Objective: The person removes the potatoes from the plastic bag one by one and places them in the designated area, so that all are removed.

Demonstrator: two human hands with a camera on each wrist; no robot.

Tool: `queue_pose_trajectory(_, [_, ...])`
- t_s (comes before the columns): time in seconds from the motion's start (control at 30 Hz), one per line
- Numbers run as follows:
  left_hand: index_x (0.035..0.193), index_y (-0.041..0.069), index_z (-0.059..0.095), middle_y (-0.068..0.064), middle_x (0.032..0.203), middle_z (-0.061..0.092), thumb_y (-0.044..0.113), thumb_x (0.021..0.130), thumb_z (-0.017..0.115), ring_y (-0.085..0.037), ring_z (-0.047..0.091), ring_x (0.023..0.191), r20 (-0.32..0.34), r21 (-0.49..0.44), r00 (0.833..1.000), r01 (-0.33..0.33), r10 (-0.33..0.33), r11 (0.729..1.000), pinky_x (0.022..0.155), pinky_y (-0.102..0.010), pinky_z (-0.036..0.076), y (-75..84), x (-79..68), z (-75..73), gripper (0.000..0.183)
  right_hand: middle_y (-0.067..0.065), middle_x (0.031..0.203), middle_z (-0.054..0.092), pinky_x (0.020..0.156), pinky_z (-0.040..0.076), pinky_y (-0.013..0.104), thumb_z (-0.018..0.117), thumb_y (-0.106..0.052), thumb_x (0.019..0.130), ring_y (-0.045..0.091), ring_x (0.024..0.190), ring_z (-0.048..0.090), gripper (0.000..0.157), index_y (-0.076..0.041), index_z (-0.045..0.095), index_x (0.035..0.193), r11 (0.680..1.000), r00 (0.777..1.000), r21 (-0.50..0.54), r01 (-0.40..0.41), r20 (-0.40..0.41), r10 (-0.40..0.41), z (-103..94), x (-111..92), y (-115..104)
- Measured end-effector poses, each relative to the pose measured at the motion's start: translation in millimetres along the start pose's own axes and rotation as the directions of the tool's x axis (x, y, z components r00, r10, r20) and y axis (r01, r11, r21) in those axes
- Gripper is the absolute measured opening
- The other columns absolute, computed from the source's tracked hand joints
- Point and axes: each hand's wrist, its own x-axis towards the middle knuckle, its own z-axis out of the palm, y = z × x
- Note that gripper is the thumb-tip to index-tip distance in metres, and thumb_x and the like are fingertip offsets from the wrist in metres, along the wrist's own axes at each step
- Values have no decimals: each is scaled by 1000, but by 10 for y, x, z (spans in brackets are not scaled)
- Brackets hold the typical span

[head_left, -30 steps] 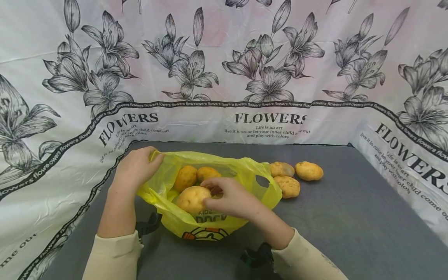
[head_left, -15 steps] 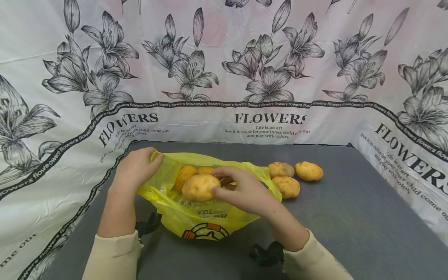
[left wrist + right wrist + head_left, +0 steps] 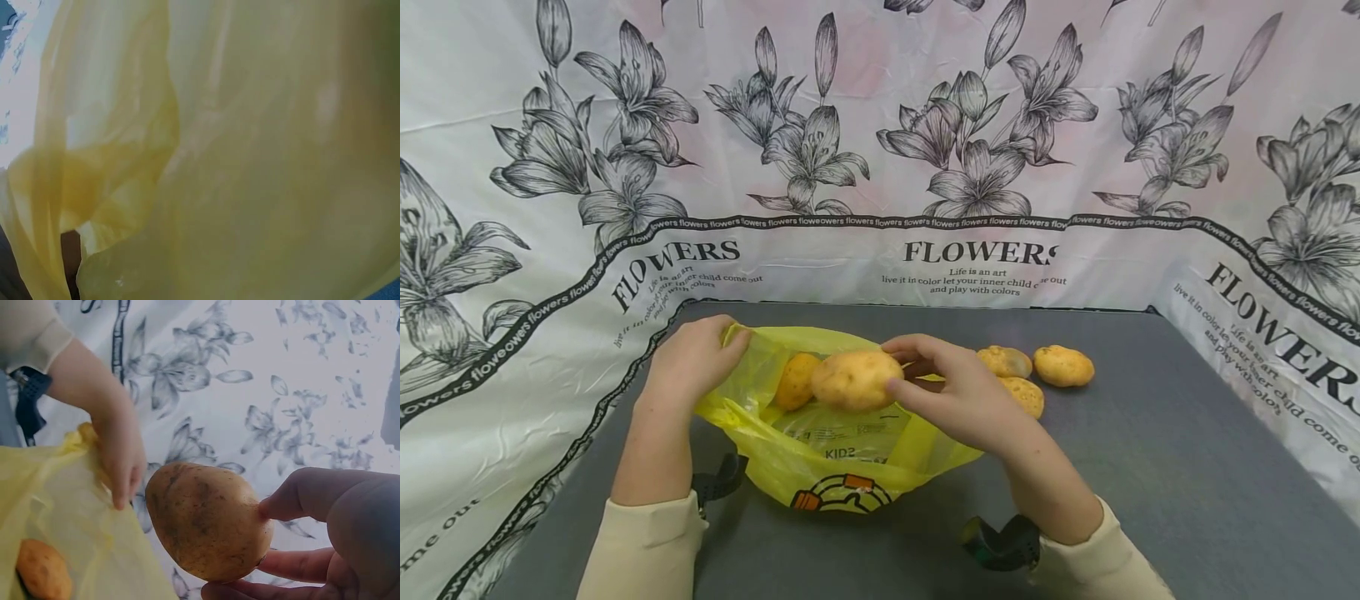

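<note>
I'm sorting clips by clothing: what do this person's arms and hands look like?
The long, cream sleeves stop short of the wrists. A dark strap sits near each sleeve's end. The left hand and right hand are bare, without gloves.

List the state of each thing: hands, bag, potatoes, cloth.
Bag: mouth open, front sagging
Left hand: gripping the bag's rim
Held potato: raised, dark smudges on its skin
Right hand: gripping the held potato by one end
Bagged potato: lying in the bag; others may be hidden
Loose potatoes: three, on the table
Cloth: hanging, creased
</note>
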Motion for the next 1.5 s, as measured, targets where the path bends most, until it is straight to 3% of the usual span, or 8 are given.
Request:
queue_pose_trajectory(0.23, [121, 3, 66, -20, 115, 69, 39, 109, 41, -33, 61, 90, -12, -4, 1000, 3, -4, 1000, 80, -54, 49, -10, 19, 7, 46, 2, 131, 66, 94, 53, 46, 69, -21, 100, 23, 116, 64, 38, -14, 62, 137, 999, 999, 3, -35, -14, 35, -211, -42, 12])
queue_pose_trajectory(0.53, [128, 1, 64, -23, 122, 67, 38, 109, 39, -36, 63, 98, -5, 1, 1000, 12, -12, 1000, 87, -58, 49, -13, 23, 20, 48, 7, 130, 66, 87, 56, 40, 68, -21, 100, 25, 116, 64, 41, -9, 61, 139, 997, 997, 24, -69, -22, 70, -457, -106, 60])
queue_pose_trajectory(0.73, [128, 1, 64, -23, 122, 67, 37, 109, 39, -37, 62, 99, -1, 1, 1000, 22, -22, 1000, 87, -58, 49, -18, 20, 20, 48, 7, 129, 67, 91, 54, 34, 66, -23, 102, 22, 116, 64, 40, -9, 60, 139, 995, 996, 65, -81, -21, 82, -563, -148, 51])
queue_pose_trajectory(0.97, [125, 2, 65, -21, 118, 67, 36, 108, 40, -34, 61, 93, -4, -6, 1000, 22, -22, 1000, 82, -56, 49, -53, 31, 28, 45, 8, 130, 66, 91, 54, 34, 63, -26, 104, 24, 113, 65, 41, -10, 58, 141, 991, 995, 96, -89, -32, 92, -687, -199, 47])
queue_pose_trajectory(1.23, [124, 1, 65, -22, 117, 67, 35, 109, 40, -34, 61, 91, -1, 1, 1000, 22, -22, 1000, 81, -55, 49, -54, 32, 33, 45, 11, 129, 67, 93, 54, 32, 57, -24, 107, 26, 115, 64, 42, -7, 54, 145, 987, 999, 154, -44, 3, 44, -923, -264, 200])
queue_pose_trajectory(1.5, [126, 1, 65, -21, 120, 67, 35, 108, 40, -34, 61, 92, 1, -2, 1000, 27, -27, 1000, 82, -56, 49, -50, 30, 27, 46, 8, 131, 66, 99, 49, 27, 55, -23, 108, 21, 122, 60, 40, -9, 55, 145, 991, 998, 118, -59, -12, 60, -1143, -342, 315])
